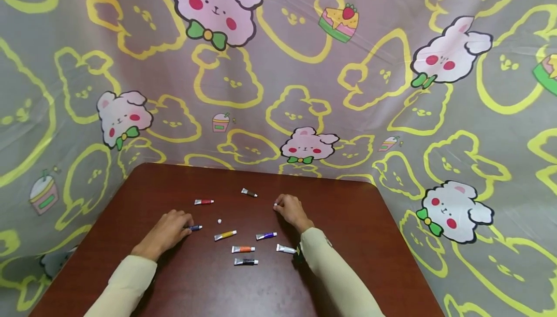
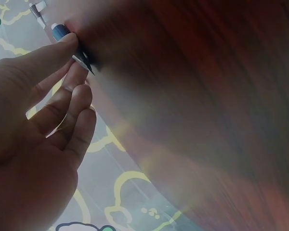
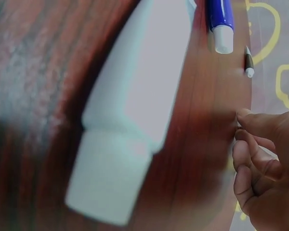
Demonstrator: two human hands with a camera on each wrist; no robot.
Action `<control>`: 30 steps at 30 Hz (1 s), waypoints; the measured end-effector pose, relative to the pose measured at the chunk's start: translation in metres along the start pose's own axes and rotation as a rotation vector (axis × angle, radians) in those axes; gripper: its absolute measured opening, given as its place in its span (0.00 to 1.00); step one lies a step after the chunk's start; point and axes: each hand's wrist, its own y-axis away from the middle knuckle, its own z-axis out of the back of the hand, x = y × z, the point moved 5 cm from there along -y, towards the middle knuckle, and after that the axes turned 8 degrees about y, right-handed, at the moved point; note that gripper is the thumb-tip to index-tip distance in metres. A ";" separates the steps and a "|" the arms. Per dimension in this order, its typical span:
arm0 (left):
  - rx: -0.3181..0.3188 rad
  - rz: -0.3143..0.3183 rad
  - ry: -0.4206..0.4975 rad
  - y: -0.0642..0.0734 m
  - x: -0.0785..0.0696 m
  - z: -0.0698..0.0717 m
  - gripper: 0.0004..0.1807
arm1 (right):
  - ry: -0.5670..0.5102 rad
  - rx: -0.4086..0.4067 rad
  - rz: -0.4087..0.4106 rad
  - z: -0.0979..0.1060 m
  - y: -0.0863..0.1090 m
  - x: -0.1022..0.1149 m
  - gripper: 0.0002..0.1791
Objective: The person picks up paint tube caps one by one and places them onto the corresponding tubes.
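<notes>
Left hand [image 1: 167, 230]: here, thumb and fingers pinch the blue tube [image 1: 195, 228] over the table's left side.
Right hand [image 1: 293, 212]: fingertips pressed together on a small white piece [image 1: 275, 204], out beyond the purple tube [image 1: 266, 236].
Between the hands: a loose white cap [image 1: 219, 221] and the yellow tube [image 1: 225, 235].
Room: plenty of wood from right hand to the right edge of the table [image 1: 370, 239]; its far edge meets patterned cloth [image 1: 270, 70].
Writing: tube labels, too small to read.

Soft glare on the near tabletop [image 1: 209, 290], dim left-wrist view, blurred white tube [image 3: 135, 82] in right-wrist foreground.
</notes>
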 end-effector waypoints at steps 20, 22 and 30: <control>-0.005 -0.001 -0.018 -0.007 -0.013 0.002 0.13 | -0.027 -0.037 -0.023 0.006 0.011 0.001 0.03; -0.006 -0.003 -0.019 -0.008 -0.015 0.002 0.13 | -0.031 -0.039 -0.027 0.006 0.012 0.002 0.03; -0.015 -0.022 -0.009 -0.012 -0.025 0.004 0.13 | -0.038 -0.050 -0.007 0.012 0.018 0.010 0.04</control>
